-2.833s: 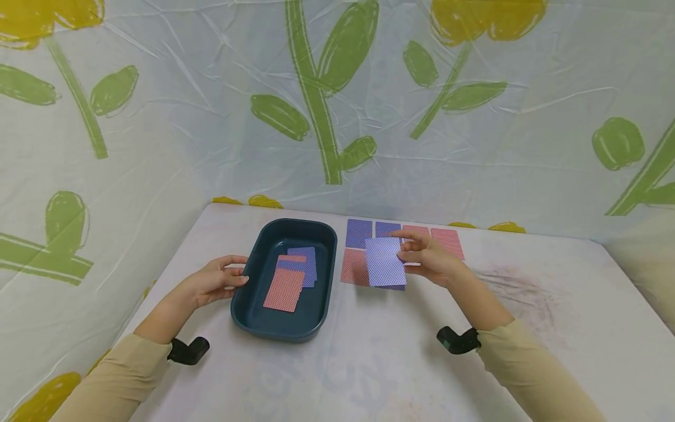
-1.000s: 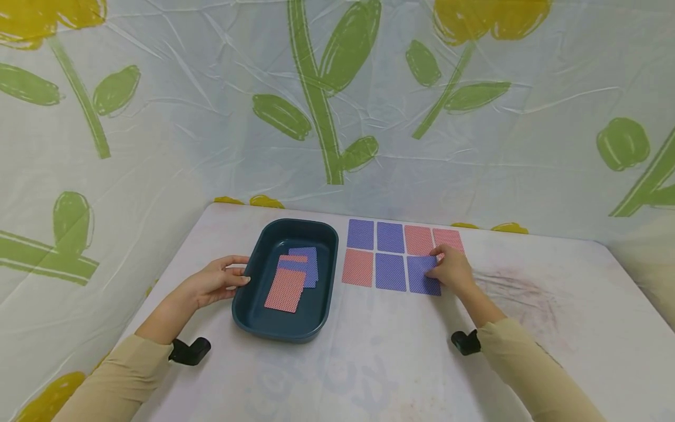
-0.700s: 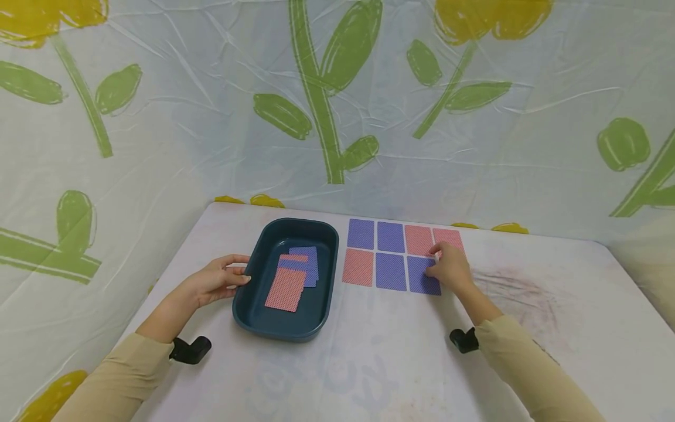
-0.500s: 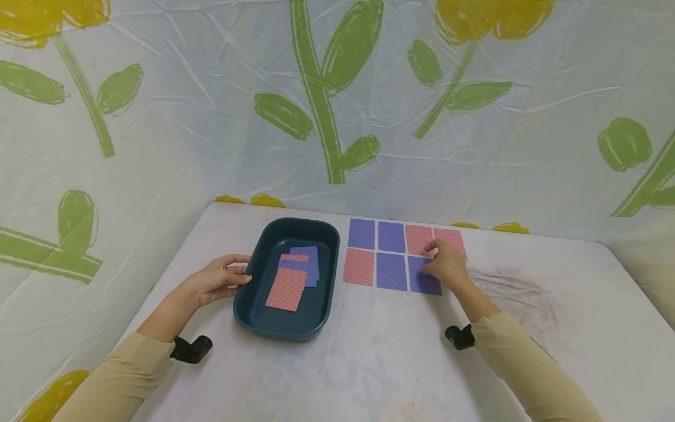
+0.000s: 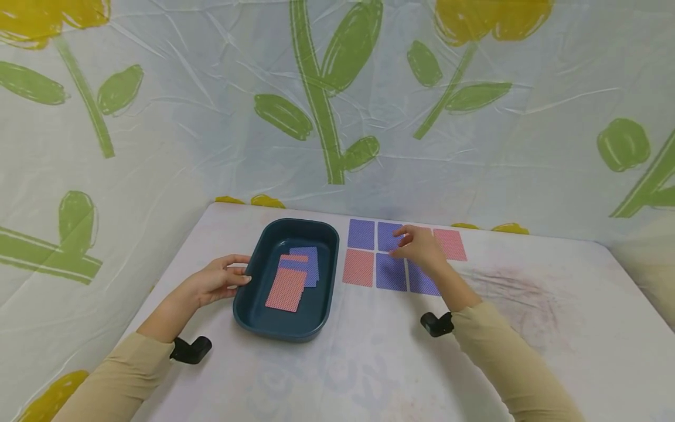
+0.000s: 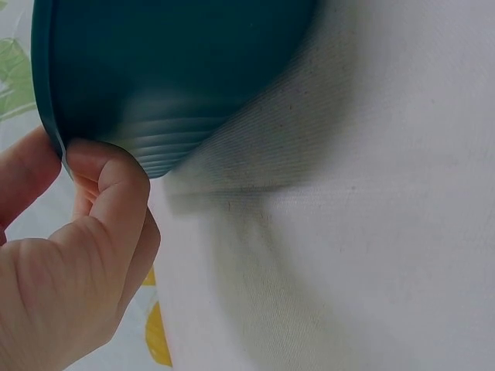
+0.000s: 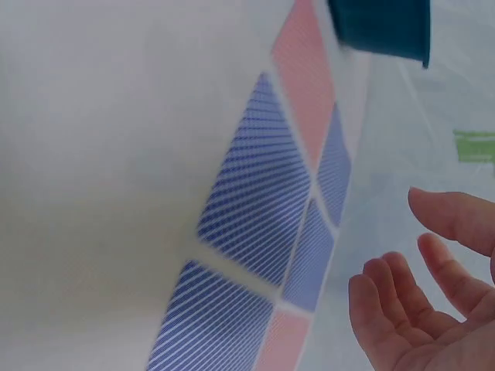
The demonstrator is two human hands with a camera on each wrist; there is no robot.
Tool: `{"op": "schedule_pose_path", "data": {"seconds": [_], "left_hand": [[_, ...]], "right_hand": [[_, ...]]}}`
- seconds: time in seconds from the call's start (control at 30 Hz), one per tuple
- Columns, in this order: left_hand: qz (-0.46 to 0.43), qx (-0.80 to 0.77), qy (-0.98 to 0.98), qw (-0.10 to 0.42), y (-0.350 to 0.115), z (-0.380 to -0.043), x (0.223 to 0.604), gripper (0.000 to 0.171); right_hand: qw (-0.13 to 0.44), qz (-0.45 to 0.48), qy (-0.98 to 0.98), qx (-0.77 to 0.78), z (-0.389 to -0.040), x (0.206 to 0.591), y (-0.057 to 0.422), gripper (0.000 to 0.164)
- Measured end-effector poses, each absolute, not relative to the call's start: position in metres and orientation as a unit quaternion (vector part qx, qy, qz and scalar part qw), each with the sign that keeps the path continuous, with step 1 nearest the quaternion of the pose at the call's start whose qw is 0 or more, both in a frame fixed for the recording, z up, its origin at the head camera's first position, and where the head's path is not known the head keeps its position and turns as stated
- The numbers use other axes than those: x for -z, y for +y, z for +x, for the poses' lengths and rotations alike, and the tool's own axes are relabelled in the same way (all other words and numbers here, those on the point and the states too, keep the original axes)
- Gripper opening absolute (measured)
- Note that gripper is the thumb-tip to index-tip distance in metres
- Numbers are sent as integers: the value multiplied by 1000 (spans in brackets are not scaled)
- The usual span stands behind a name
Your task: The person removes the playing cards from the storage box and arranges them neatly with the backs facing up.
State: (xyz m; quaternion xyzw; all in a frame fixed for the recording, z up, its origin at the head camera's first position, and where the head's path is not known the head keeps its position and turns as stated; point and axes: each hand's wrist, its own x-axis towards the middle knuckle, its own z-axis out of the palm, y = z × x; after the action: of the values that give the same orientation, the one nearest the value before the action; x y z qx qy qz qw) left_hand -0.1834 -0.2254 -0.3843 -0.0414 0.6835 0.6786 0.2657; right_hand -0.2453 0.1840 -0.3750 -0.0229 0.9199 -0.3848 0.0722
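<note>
My left hand (image 5: pixel 216 280) pinches the left rim of a dark teal plastic tray (image 5: pixel 285 335) standing on the table. In the tray lie overlapping playing cards, backs up: a red card (image 5: pixel 285 291) on top and a blue card (image 5: pixel 312 268) among those beneath. My right hand (image 5: pixel 420 249) hovers with nothing in it over cards laid face down in two rows. The back row has two blue cards, then a covered red card and a red card (image 5: pixel 450 245). In front are a red card (image 5: pixel 358 268), a blue card (image 5: pixel 391 276) and another blue card (image 5: pixel 424 285).
The white-covered table (image 5: pixel 337 375) ends at a patterned cloth backdrop (image 5: pixel 221 117) close behind the back row. Black wrist cameras sit on both wrists, the left camera (image 5: pixel 192 350) and the right camera (image 5: pixel 436 324).
My right hand set a blue card down at the right end of the front row, let it go, and moved left over the cards. The left hand stayed on the tray.
</note>
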Motion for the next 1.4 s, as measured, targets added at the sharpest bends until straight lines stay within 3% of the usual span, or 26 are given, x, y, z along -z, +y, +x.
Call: {"op": "schedule_pose_path", "data": {"seconds": [0.5, 1.4], "left_hand": [[-46, -673, 689, 265, -225, -183, 384, 59], [-47, -675, 689, 260, -226, -185, 387, 62]], "right_hand": [[135, -96, 851, 499, -245, 350, 118, 42], [216, -165, 829, 489, -243, 368, 29, 44]]}}
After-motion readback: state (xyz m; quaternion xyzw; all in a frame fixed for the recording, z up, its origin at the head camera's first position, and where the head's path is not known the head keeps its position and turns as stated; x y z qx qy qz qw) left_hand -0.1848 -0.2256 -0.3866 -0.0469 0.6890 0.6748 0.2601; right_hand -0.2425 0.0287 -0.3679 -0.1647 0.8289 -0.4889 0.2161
